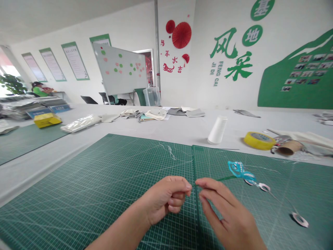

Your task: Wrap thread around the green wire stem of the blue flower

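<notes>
Over the green cutting mats, my left hand point(169, 198) is closed, thumb and forefinger pinched at the tip of a thin green stem point(227, 178). My right hand point(226, 211) pinches the same stem just to the right, its other fingers loosely bent. Beyond those fingers the stem leads to a light-blue, butterfly-like looped piece point(236, 169) with pale bead-like dots. Close by on the mat are small white-rimmed rings point(300, 219) with thin metal-looking parts; their kind is unclear. The pinched stem end is mostly hidden by fingertips.
A white thread cone point(218, 130) stands behind the mats. Yellow tape point(259, 140) and a cardboard tube point(289, 147) lie to its right. Loose white threads point(171, 151) cross the mat point(117, 166). Fabric pieces point(156, 114) and a yellow box point(47, 120) lie farther back; a person point(40, 90) sits far left.
</notes>
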The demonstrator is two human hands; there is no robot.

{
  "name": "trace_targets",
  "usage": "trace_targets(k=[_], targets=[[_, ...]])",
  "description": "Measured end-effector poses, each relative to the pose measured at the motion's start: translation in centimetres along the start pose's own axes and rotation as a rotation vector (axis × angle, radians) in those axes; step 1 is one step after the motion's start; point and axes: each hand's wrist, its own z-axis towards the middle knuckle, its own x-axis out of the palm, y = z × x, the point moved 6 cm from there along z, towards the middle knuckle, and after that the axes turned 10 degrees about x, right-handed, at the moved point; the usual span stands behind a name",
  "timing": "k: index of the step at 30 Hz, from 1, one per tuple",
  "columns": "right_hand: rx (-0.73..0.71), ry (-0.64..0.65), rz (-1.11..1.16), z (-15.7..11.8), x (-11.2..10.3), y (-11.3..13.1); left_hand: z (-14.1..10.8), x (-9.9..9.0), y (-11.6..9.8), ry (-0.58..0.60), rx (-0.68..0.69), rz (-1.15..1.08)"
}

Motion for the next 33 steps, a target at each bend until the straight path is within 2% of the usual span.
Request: trace_targets(k=[5, 12, 14, 17, 19, 22, 24, 27, 29, 33], targets=[[-0.012, 0.015, 0.009, -0.2, 0.2, 0.1, -0.1, -0.1, -0.4, -0.085, 0.104, 0.125], [-0.017, -0.019, -0.058, -0.3, 0.4, 0.2, 0.2, -0.8, -1.3, -0.207, 0.249, 0.114], [0.041, 0.043, -0.096, -0.2, 0.8, -0.5, 0.2, -1.0, -1.6, -0.22, 0.272, 0.113], [0.22, 0.158, -0.197, -0.3, 1.6, -2.6, 0.1, -1.0, -1.8, -0.217, 0.285, 0.119], [0.33, 0.143, -0.197, -0.4, 1.3, -3.7, 0.0, -0.9, -1.9, -0.209, 0.288, 0.124], [0.452, 0.085, 0.018, -0.3, 0.4, -4.3, -0.1, -0.6, -1.9, -0.198, 0.286, 0.135], [0.568, 0.153, 0.271, -0.5, 0.7, -4.3, -0.1, -0.4, -1.7, -0.186, 0.279, 0.149], [0.734, 0.303, 0.702, -1.0, 2.3, -3.7, 0.0, -0.1, -1.3, -0.166, 0.26, 0.183], [0.779, 0.302, 0.924, -1.1, 3.3, -3.0, 0.1, 0.1, -1.0, -0.156, 0.243, 0.21], [0.815, 0.232, 1.062, -1.3, 4.3, -2.4, 0.2, 0.2, -0.7, -0.161, 0.227, 0.289]])
